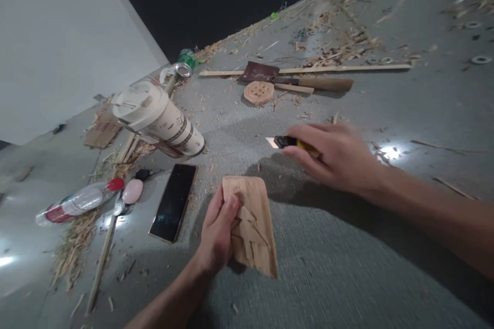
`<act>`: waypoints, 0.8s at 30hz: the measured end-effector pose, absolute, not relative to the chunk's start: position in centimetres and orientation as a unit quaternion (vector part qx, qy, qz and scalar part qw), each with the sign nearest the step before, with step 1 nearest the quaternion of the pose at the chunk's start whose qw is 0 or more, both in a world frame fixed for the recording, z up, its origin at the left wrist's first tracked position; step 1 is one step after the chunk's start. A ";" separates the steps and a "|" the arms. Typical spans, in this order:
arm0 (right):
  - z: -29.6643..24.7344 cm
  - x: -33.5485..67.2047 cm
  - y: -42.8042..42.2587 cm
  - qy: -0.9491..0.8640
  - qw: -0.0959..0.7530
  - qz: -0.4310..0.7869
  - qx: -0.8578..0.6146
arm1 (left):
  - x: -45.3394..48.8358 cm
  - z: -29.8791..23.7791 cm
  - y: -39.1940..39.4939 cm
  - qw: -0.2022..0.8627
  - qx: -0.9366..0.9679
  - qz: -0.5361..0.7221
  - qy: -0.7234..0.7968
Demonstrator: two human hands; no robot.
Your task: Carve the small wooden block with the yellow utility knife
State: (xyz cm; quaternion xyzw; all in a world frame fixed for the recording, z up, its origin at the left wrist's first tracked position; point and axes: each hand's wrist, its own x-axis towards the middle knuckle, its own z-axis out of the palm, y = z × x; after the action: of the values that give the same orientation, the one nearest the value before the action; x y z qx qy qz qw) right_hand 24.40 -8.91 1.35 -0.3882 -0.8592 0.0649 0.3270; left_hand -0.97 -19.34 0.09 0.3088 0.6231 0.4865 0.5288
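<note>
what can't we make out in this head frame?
- Right hand: motion-blurred; its fingers cover most of the utility knife, so the grip is unclear.
- Carved wood piece: left hand hides its left edge and part of the relief.
- Paper cup: print too small to read.
- Both forearms cut off by the frame edges.

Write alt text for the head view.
The left hand grips a carved wooden piece on a grey floor, while the right hand holds a utility knife. A phone, paper cup and wood shavings lie around.
</note>
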 end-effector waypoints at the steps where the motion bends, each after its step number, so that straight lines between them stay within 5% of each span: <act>1: 1.3 24.5 -8.9 -0.859 0.325 0.068 -0.389 | -0.9 0.0 -19.2 0.521 0.291 0.496 0.632; 9: 1.9 22.8 -10.7 -0.949 0.243 0.088 -0.183 | -0.6 0.1 -18.2 0.478 0.281 0.522 0.648; 20: 1.9 25.1 -8.5 -0.854 0.272 -0.017 -0.443 | -0.8 0.0 -19.4 0.519 0.369 0.486 0.598; 24: 2.0 24.5 -9.1 -0.920 0.255 0.042 -0.296 | -0.8 -0.2 -18.8 0.472 0.341 0.516 0.628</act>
State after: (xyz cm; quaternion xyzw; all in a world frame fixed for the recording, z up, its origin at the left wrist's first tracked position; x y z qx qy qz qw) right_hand 24.45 -9.13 1.99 -0.2958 -0.9196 0.0418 0.2551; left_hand -0.83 -18.85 -0.16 0.3415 0.6281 0.5155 0.4723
